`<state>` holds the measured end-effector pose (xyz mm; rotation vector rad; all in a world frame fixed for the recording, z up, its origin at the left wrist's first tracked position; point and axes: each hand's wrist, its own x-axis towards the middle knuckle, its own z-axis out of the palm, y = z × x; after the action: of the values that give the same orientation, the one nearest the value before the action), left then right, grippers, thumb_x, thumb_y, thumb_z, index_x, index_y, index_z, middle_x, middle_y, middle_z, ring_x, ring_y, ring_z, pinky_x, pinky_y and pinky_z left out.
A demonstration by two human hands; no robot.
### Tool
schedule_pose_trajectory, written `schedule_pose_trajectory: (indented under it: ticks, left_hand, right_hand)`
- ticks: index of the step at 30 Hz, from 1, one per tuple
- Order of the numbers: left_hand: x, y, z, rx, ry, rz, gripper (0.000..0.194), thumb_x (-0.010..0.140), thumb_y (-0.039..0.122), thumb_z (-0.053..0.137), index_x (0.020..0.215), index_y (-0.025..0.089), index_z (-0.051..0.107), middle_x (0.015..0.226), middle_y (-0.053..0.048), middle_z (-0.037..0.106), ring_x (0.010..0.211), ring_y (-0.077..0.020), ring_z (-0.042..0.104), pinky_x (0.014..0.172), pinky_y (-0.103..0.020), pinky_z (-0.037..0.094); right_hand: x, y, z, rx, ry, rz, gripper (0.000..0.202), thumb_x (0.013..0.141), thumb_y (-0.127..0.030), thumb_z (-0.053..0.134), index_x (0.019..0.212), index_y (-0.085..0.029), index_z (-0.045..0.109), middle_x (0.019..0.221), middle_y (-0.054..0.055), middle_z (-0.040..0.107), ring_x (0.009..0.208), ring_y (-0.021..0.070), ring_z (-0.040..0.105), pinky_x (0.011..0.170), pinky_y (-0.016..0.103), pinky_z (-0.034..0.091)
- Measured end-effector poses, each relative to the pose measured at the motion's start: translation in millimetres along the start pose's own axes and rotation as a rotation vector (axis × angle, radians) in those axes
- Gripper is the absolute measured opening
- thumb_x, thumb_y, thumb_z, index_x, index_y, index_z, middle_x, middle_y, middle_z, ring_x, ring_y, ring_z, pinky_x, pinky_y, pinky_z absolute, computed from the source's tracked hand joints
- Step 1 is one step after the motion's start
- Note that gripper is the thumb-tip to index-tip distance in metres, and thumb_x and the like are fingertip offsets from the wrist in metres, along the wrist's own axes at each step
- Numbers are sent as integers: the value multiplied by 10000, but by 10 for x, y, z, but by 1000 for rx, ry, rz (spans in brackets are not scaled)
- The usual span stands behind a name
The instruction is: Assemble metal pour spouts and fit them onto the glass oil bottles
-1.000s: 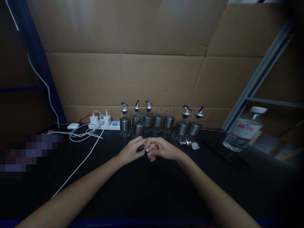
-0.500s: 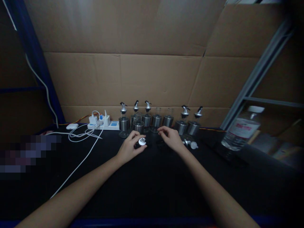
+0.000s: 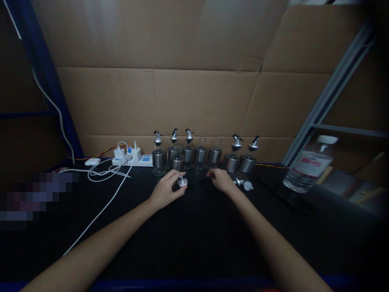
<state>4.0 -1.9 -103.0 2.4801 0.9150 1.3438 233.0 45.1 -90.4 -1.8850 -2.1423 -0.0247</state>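
Note:
My left hand is closed on a silver spout cap, held between thumb and fingers above the black table. My right hand hovers to the right with its fingers curled together; what they hold, if anything, is too dark and small to name. Beyond my hands stand several glass bottles with steel sleeves. Some carry silver pourer tops with black levers, such as the leftmost bottle. Others have open glass necks, like the middle bottle. Loose silver pourer parts lie just right of my right hand.
A white power strip with plugs and tangled cables sits at the back left. At the right stands a clear water bottle with a white cap. A cardboard wall rises behind the bottles, between metal posts.
The cap in my left hand has tilted, showing more of its silver side. My right hand has shifted slightly right and down, and its fingers have curled in.

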Motion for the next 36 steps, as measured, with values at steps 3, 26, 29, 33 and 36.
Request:
schedule_pose_trajectory:
  ticks: [3, 26, 29, 33, 36]
  left_hand:
    - [5, 7, -3, -7, -5, -20, 402, 705, 243, 523, 1089, 169, 431, 894, -47, 486, 761, -131, 486, 619, -234, 431]
    - [10, -52, 37, -98, -14, 34, 338, 675, 53, 435, 987, 170, 492, 989, -71, 448, 838, -138, 487, 644, -224, 420]
    - [13, -49, 32, -92, -10, 19, 318, 686, 60, 430, 975, 170, 503, 978, -68, 455, 795, -129, 493, 613, -216, 414]
    - [16, -42, 15, -88, -7, 18, 231, 717, 88, 433, 916, 158, 528, 917, -58, 476, 795, -129, 489, 645, -228, 405]
    - [17, -68, 17, -95, -19, 29, 180, 734, 123, 455, 883, 159, 549, 886, -50, 486, 811, -131, 489, 694, -245, 400]
  right_hand:
    - [13, 36, 5, 20, -21, 25, 211, 655, -77, 481, 782, -177, 618, 791, 51, 618, 745, 150, 563, 618, 226, 395]
    - [-85, -238, -234, 243, 240, -49, 117, 623, -91, 483, 672, -151, 571, 622, 14, 626, 603, 117, 592, 576, 190, 424]
    - [-120, -293, -225, 353, 225, -92, 90, 638, -107, 489, 664, -154, 561, 545, -4, 603, 520, 108, 585, 523, 186, 432]
    - [-149, -337, -211, 535, 134, -129, 85, 679, -205, 523, 690, -150, 586, 510, -10, 583, 431, 100, 566, 448, 185, 440]
    - [-162, -373, -201, 622, 72, -144, 137, 671, -244, 558, 733, -137, 617, 509, -7, 568, 404, 97, 555, 417, 185, 434]
